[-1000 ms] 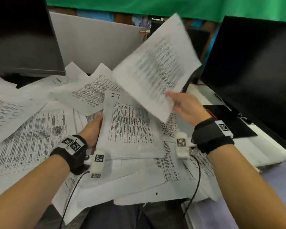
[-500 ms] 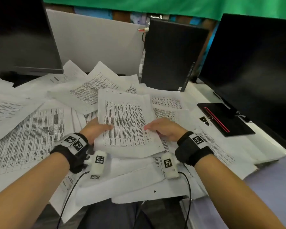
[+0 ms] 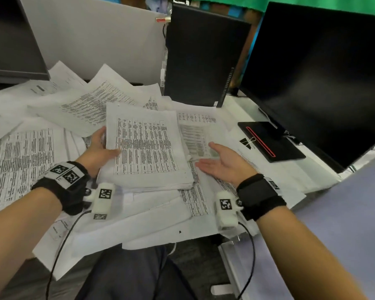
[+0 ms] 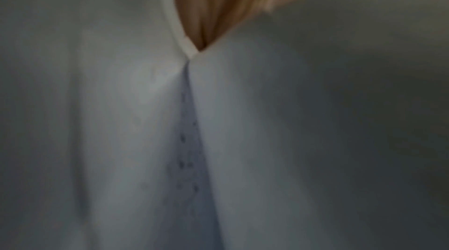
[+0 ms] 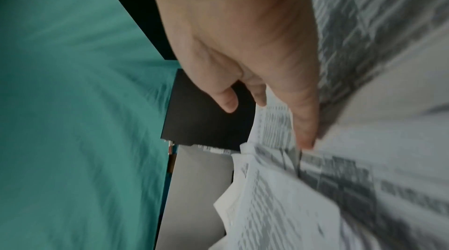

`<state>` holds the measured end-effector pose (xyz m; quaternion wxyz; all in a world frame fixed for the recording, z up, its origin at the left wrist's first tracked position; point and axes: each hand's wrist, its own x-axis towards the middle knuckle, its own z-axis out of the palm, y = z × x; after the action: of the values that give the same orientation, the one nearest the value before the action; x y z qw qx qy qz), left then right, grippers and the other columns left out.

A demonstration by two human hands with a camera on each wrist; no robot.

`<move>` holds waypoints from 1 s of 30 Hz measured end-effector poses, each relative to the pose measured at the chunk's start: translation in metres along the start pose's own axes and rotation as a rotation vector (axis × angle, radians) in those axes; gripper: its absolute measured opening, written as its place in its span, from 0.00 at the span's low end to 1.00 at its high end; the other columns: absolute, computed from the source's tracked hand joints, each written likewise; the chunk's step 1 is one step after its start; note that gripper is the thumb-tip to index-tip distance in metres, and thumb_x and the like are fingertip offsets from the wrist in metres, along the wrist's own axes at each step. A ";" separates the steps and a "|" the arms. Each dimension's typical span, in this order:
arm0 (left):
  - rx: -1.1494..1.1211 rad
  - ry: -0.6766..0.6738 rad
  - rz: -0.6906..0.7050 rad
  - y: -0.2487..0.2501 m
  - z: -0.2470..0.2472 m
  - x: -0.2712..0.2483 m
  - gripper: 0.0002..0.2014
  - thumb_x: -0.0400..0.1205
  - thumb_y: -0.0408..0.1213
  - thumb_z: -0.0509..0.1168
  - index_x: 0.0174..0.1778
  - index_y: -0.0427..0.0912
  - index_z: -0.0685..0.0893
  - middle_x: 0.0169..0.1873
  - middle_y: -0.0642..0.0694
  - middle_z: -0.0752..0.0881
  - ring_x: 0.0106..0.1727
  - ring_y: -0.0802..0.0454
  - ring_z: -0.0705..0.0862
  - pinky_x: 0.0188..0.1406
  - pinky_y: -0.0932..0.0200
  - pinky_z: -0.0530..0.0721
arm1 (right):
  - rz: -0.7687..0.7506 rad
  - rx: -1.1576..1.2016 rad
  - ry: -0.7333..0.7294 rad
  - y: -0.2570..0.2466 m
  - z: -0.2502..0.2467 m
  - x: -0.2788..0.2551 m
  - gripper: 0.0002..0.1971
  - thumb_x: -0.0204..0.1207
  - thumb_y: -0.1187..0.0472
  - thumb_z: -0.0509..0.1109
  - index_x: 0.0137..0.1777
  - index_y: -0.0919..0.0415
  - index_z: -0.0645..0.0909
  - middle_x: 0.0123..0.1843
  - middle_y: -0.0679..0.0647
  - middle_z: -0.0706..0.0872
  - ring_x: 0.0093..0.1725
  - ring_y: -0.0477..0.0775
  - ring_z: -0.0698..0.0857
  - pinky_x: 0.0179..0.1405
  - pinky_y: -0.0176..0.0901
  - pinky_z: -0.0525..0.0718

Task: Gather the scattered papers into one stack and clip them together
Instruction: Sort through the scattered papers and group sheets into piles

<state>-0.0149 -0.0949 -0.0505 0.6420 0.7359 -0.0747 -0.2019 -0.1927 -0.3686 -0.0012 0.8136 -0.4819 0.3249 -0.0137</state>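
A stack of printed papers (image 3: pixel 147 148) lies in the middle of the desk on top of other sheets. My left hand (image 3: pixel 102 146) grips its left edge, thumb on the top page. My right hand (image 3: pixel 221 156) is open at the stack's right edge, palm turned toward it and fingers straight. In the right wrist view the right hand (image 5: pixel 243 42) has a fingertip against the papers (image 5: pixel 316 187). The left wrist view is blurred, showing only paper (image 4: pixel 291 119) and a bit of the left hand (image 4: pixel 218 4). A black binder clip (image 3: pixel 248 141) lies on a sheet to the right.
Loose printed sheets (image 3: pixel 20 159) cover the desk to the left and behind (image 3: pixel 91 100). A dark computer tower (image 3: pixel 201 61) stands at the back. A monitor (image 3: pixel 323 72) with its black base (image 3: pixel 268 139) is at the right, another monitor (image 3: pixel 9 40) at the left.
My right hand brought a raised sheet down onto the stack, then came off it and now stands open at the stack's right edge. My left hand kept hold of the left edge.
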 end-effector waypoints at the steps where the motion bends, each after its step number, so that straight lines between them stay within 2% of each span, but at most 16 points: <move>1: 0.008 0.000 0.006 0.000 0.001 0.000 0.38 0.79 0.24 0.66 0.80 0.51 0.56 0.70 0.40 0.77 0.65 0.39 0.81 0.64 0.38 0.80 | -0.075 -0.044 0.039 0.004 0.005 0.003 0.22 0.87 0.64 0.63 0.79 0.57 0.70 0.76 0.67 0.74 0.72 0.65 0.77 0.71 0.54 0.81; 3: 0.009 0.012 0.009 0.001 0.002 -0.001 0.34 0.81 0.27 0.65 0.79 0.51 0.59 0.68 0.38 0.79 0.63 0.38 0.82 0.63 0.36 0.80 | -0.181 -0.086 0.113 0.011 0.013 0.008 0.25 0.86 0.67 0.62 0.82 0.56 0.68 0.74 0.57 0.75 0.67 0.57 0.78 0.71 0.51 0.80; 5: -0.017 0.014 0.034 0.001 0.002 -0.001 0.34 0.80 0.26 0.65 0.79 0.52 0.59 0.68 0.39 0.79 0.62 0.37 0.83 0.63 0.35 0.80 | -0.171 -0.050 0.093 0.019 0.015 0.012 0.24 0.85 0.65 0.64 0.80 0.56 0.70 0.68 0.58 0.78 0.63 0.55 0.80 0.73 0.54 0.79; 7: -0.037 0.011 0.065 0.001 0.004 -0.001 0.36 0.79 0.28 0.67 0.80 0.51 0.58 0.68 0.43 0.78 0.63 0.38 0.82 0.63 0.36 0.80 | -0.156 -0.076 0.042 0.023 0.017 0.019 0.26 0.84 0.65 0.65 0.81 0.56 0.69 0.69 0.61 0.81 0.68 0.57 0.81 0.73 0.54 0.77; 8: -0.042 0.018 0.069 0.002 0.004 -0.002 0.37 0.80 0.30 0.67 0.81 0.51 0.56 0.69 0.48 0.76 0.64 0.41 0.81 0.64 0.38 0.79 | -0.160 -0.118 0.035 0.024 0.017 0.023 0.27 0.83 0.66 0.65 0.81 0.57 0.68 0.71 0.62 0.81 0.70 0.57 0.81 0.74 0.53 0.76; 10: -0.022 0.038 0.089 0.002 0.006 0.000 0.38 0.81 0.30 0.66 0.82 0.52 0.52 0.72 0.54 0.68 0.68 0.47 0.76 0.69 0.43 0.74 | -0.165 -0.163 0.017 0.020 0.018 0.024 0.24 0.83 0.68 0.65 0.79 0.62 0.70 0.69 0.63 0.82 0.65 0.55 0.82 0.76 0.53 0.75; 12: 0.070 -0.001 0.108 0.001 0.006 0.001 0.41 0.80 0.28 0.66 0.82 0.57 0.52 0.80 0.52 0.59 0.77 0.47 0.66 0.76 0.43 0.66 | -0.201 -0.268 0.001 0.012 0.019 0.028 0.18 0.84 0.67 0.64 0.72 0.66 0.76 0.71 0.66 0.82 0.62 0.54 0.82 0.77 0.55 0.74; 14: 0.178 -0.061 0.144 -0.001 0.005 -0.001 0.41 0.79 0.26 0.67 0.82 0.57 0.55 0.82 0.51 0.55 0.80 0.50 0.58 0.79 0.47 0.61 | -0.373 -0.456 0.081 -0.004 0.025 0.021 0.18 0.82 0.64 0.63 0.70 0.64 0.80 0.72 0.60 0.83 0.69 0.54 0.80 0.80 0.53 0.70; 16: 0.174 -0.088 0.155 -0.004 0.001 0.001 0.39 0.78 0.27 0.69 0.80 0.55 0.59 0.80 0.52 0.59 0.79 0.53 0.60 0.78 0.52 0.60 | -0.641 -0.628 0.237 -0.024 0.028 0.011 0.20 0.85 0.62 0.59 0.76 0.61 0.75 0.76 0.49 0.73 0.77 0.47 0.70 0.80 0.31 0.61; 17: 0.173 -0.097 0.156 -0.005 0.000 0.001 0.39 0.77 0.28 0.71 0.79 0.57 0.61 0.80 0.51 0.61 0.79 0.52 0.62 0.79 0.49 0.60 | -0.792 -0.689 0.299 -0.035 0.029 0.006 0.21 0.87 0.64 0.56 0.79 0.62 0.73 0.77 0.49 0.70 0.77 0.45 0.68 0.79 0.27 0.60; 20: 0.202 -0.101 0.116 -0.008 -0.007 0.006 0.41 0.72 0.36 0.76 0.74 0.67 0.62 0.79 0.51 0.65 0.78 0.47 0.66 0.78 0.41 0.65 | -1.125 -0.705 0.336 -0.062 0.034 -0.014 0.21 0.87 0.66 0.55 0.79 0.64 0.70 0.82 0.60 0.66 0.82 0.55 0.66 0.83 0.52 0.67; 22: 0.212 -0.095 0.100 -0.010 -0.010 0.008 0.42 0.69 0.41 0.78 0.72 0.70 0.62 0.79 0.51 0.66 0.77 0.46 0.68 0.76 0.39 0.68 | -1.223 -0.648 0.307 -0.079 0.040 -0.020 0.22 0.86 0.66 0.56 0.80 0.62 0.70 0.82 0.59 0.65 0.82 0.53 0.65 0.82 0.51 0.68; 24: 0.203 -0.086 0.106 -0.006 -0.006 0.005 0.41 0.68 0.45 0.77 0.72 0.68 0.63 0.79 0.52 0.65 0.76 0.45 0.69 0.75 0.39 0.69 | -1.218 -0.486 0.263 -0.095 0.052 -0.027 0.22 0.84 0.65 0.58 0.76 0.53 0.74 0.82 0.53 0.65 0.82 0.50 0.65 0.82 0.46 0.68; 26: 0.204 -0.077 0.103 -0.004 -0.004 0.003 0.37 0.73 0.42 0.74 0.76 0.61 0.64 0.79 0.54 0.63 0.77 0.48 0.66 0.77 0.42 0.66 | -1.174 -0.225 0.164 -0.111 0.064 -0.034 0.21 0.82 0.65 0.58 0.72 0.47 0.76 0.82 0.55 0.68 0.81 0.56 0.69 0.80 0.54 0.72; 28: 0.194 -0.088 0.100 -0.001 -0.001 0.000 0.31 0.80 0.36 0.69 0.77 0.55 0.66 0.77 0.54 0.64 0.78 0.51 0.62 0.79 0.44 0.62 | -1.050 0.062 0.010 -0.122 0.071 -0.040 0.22 0.85 0.66 0.58 0.78 0.59 0.72 0.80 0.61 0.71 0.77 0.61 0.75 0.77 0.58 0.75; 30: 0.133 -0.094 0.078 0.001 0.001 -0.003 0.27 0.83 0.34 0.64 0.78 0.52 0.67 0.79 0.50 0.63 0.79 0.49 0.63 0.79 0.45 0.62 | -0.890 0.199 -0.113 -0.128 0.077 -0.045 0.23 0.86 0.63 0.60 0.80 0.68 0.70 0.75 0.65 0.77 0.72 0.64 0.79 0.77 0.57 0.74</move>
<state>-0.0176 -0.0948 -0.0491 0.5948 0.7632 -0.1464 -0.2056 -0.1490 -0.3626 0.1486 0.7873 -0.4940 0.0386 -0.3668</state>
